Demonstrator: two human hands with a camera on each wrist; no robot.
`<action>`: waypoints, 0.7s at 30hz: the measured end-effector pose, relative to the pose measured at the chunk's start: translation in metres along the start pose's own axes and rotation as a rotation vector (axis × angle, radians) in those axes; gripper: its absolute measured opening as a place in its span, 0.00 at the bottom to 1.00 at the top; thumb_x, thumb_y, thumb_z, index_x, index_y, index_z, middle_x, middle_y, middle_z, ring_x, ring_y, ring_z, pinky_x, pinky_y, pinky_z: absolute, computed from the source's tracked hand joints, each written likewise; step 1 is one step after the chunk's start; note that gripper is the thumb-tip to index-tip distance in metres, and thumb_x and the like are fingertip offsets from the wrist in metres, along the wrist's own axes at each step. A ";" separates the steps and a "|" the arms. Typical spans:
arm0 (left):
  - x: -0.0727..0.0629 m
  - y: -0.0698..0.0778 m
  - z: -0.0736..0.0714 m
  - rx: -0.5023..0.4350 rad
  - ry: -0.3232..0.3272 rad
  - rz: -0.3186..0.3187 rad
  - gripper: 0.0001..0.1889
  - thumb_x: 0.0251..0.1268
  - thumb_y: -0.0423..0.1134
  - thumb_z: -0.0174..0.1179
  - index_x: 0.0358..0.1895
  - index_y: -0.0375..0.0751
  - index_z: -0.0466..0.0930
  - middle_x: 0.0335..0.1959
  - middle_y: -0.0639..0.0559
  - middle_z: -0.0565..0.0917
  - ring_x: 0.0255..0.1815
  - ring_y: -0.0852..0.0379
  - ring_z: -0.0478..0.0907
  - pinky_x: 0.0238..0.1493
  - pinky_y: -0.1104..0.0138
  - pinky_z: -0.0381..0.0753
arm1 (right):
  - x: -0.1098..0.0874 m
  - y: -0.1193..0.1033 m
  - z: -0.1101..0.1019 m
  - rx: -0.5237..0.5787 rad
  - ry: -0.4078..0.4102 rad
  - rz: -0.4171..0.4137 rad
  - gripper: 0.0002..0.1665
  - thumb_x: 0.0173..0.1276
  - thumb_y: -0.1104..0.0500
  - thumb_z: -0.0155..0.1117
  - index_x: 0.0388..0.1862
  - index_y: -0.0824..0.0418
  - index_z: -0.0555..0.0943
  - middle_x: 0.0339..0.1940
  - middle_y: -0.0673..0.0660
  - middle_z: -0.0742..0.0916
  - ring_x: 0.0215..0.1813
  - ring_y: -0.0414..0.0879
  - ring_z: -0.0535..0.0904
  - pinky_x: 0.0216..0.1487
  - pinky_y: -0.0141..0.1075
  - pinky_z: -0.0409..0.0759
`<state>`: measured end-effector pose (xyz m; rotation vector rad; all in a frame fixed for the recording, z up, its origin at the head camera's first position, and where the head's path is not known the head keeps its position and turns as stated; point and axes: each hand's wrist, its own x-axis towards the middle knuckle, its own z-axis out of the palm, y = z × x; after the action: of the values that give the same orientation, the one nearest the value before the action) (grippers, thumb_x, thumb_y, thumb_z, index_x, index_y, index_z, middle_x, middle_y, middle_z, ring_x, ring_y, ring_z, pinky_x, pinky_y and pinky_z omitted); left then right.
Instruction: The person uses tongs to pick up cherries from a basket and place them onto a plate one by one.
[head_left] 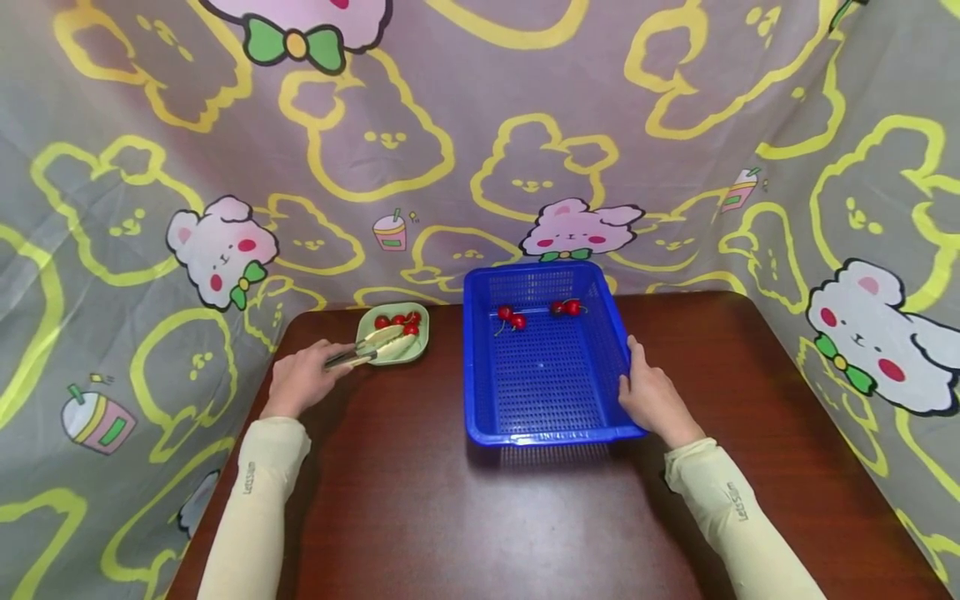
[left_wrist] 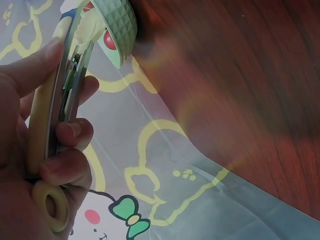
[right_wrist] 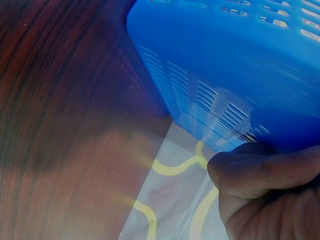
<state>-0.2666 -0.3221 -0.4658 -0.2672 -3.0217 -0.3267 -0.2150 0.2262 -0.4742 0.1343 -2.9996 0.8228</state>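
My left hand (head_left: 303,379) grips a pair of tongs (left_wrist: 47,110), its fingers curled round the handles. The pale tips of the tongs lie over a small light-green bowl (head_left: 426,335) holding several red cherries (head_left: 398,320). In the left wrist view, the bowl's faceted outside (left_wrist: 122,25) shows beyond the tongs. My right hand (head_left: 654,400) holds the right side of a blue plastic basket (head_left: 555,437), near its front corner. Two cherries with stems (head_left: 517,321) lie at the basket's back left, and another pair (head_left: 572,307) at its back right.
All of this stands on a dark reddish-brown table (head_left: 420,508). A grey cloth (head_left: 465,108) with yellow outlines and cartoon rabbits hangs along the back and both sides. Between the bowl and the basket is a narrow strip of tabletop.
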 end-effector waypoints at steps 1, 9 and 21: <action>0.000 0.000 0.000 0.001 0.000 0.001 0.21 0.69 0.48 0.68 0.64 0.52 0.84 0.44 0.48 0.84 0.34 0.46 0.79 0.33 0.52 0.71 | 0.000 0.000 0.000 0.000 -0.002 0.002 0.41 0.77 0.63 0.51 0.81 0.74 0.48 0.50 0.85 0.82 0.41 0.70 0.85 0.48 0.63 0.79; 0.000 0.002 0.001 -0.004 -0.001 -0.003 0.22 0.68 0.48 0.69 0.64 0.52 0.84 0.44 0.48 0.84 0.34 0.46 0.78 0.34 0.52 0.71 | 0.000 0.000 0.000 0.003 -0.004 0.005 0.41 0.77 0.63 0.51 0.81 0.74 0.48 0.50 0.85 0.82 0.41 0.70 0.85 0.48 0.64 0.79; -0.008 0.002 -0.013 -0.025 0.079 -0.012 0.27 0.69 0.53 0.67 0.70 0.53 0.79 0.52 0.45 0.83 0.35 0.42 0.81 0.33 0.49 0.73 | 0.000 0.000 -0.001 -0.003 0.003 0.000 0.40 0.76 0.63 0.51 0.81 0.74 0.49 0.47 0.85 0.82 0.40 0.70 0.85 0.47 0.64 0.79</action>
<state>-0.2576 -0.3247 -0.4534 -0.2319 -2.9444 -0.3675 -0.2147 0.2263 -0.4737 0.1329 -2.9980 0.8171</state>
